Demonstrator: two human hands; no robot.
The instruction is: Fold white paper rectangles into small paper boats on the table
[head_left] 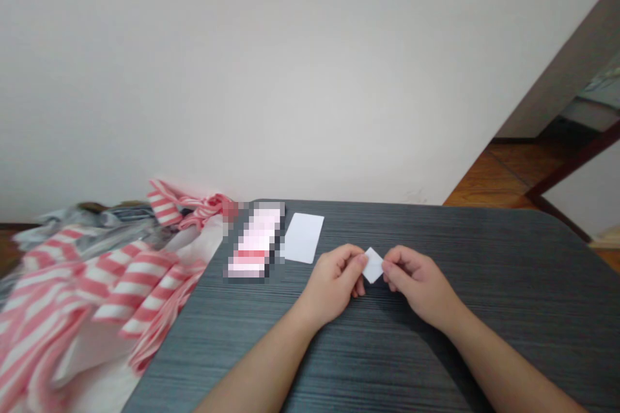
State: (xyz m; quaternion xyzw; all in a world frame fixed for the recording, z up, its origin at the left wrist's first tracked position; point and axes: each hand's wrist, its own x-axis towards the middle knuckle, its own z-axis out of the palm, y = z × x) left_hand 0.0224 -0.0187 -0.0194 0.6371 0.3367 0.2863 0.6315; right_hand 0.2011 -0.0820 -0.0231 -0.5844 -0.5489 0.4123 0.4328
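A small folded piece of white paper point(372, 266), turned like a diamond, is held up between both hands over the dark table. My left hand point(335, 279) pinches its left corner between thumb and fingers. On the opposite corner, the thumb and forefinger of my right hand point(417, 277) are closed. Left of my left hand lies a flat white sheet point(303, 238) with rounded corners. Beside that sheet is a phone-shaped object point(254, 240), blurred by pixels, with a pale pink face.
The dark wood-grained table point(484, 284) stands against a white wall point(310, 77). Red-and-white striped cloth point(145, 277) and other fabric are heaped at the table's left side. A wooden floor point(489, 174) shows at the right.
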